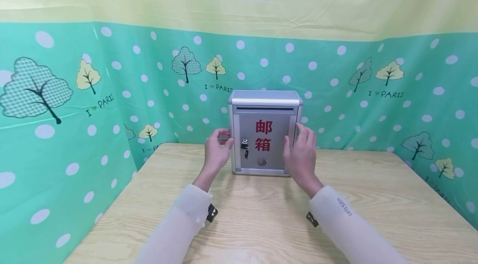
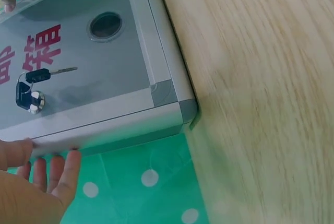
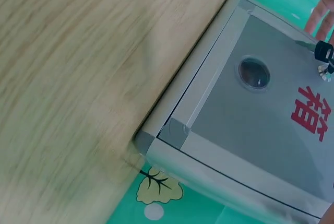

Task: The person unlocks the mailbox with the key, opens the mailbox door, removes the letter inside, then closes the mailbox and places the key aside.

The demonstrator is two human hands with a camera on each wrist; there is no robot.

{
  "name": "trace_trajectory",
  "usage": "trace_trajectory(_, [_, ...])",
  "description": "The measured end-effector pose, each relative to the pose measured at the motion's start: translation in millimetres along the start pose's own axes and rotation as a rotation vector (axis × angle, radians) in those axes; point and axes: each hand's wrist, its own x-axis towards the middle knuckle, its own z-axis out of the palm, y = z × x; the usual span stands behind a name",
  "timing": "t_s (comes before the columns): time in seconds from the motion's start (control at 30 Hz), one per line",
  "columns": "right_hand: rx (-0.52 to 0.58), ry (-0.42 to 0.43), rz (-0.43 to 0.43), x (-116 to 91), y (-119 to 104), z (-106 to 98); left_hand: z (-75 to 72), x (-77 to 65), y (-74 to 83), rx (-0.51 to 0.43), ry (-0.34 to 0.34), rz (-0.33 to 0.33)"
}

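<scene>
A grey metal mailbox (image 1: 276,157) with red Chinese characters stands upright on the table, its slotted front toward me. My left hand (image 1: 216,154) is at the box's left side; in the left wrist view its extended fingertips (image 2: 73,157) reach the side edge, thumb near the front frame. My right hand (image 1: 301,156) lies along the right side, fingers by the side wall and thumb in front of the frame. A lock (image 2: 37,102) with keys (image 2: 39,75) hangs on the door's left part. Low on the door is a round window (image 3: 254,72).
The wood-grain table (image 1: 246,222) extends around the box on both sides and in front. Behind it hangs a green and yellow curtain (image 1: 321,118) with trees and dots. Black straps (image 1: 212,213) show under both white sleeves (image 1: 175,218).
</scene>
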Motion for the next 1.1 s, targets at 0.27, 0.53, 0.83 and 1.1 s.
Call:
trace_trajectory(0.27, [-0.022,0.017,-0.144,-4.5,-5.5,6.2,2.1,-0.8,-1.7,-0.034,0.010,0.011])
trace_trajectory(0.53, [-0.037,-0.018,-0.289,-10.4,-13.1,16.8,2.3,-2.2,-1.6,-0.040,0.025,0.008])
trace_trajectory(0.83, [-0.027,-0.053,-0.380,-16.1,-23.2,27.6,3.2,-2.0,-0.5,-0.048,0.011,-0.014])
trace_trajectory(1.1, [-0.012,-0.112,-0.439,-17.7,-33.1,40.9,3.0,-1.2,-2.8,-0.048,0.009,-0.026])
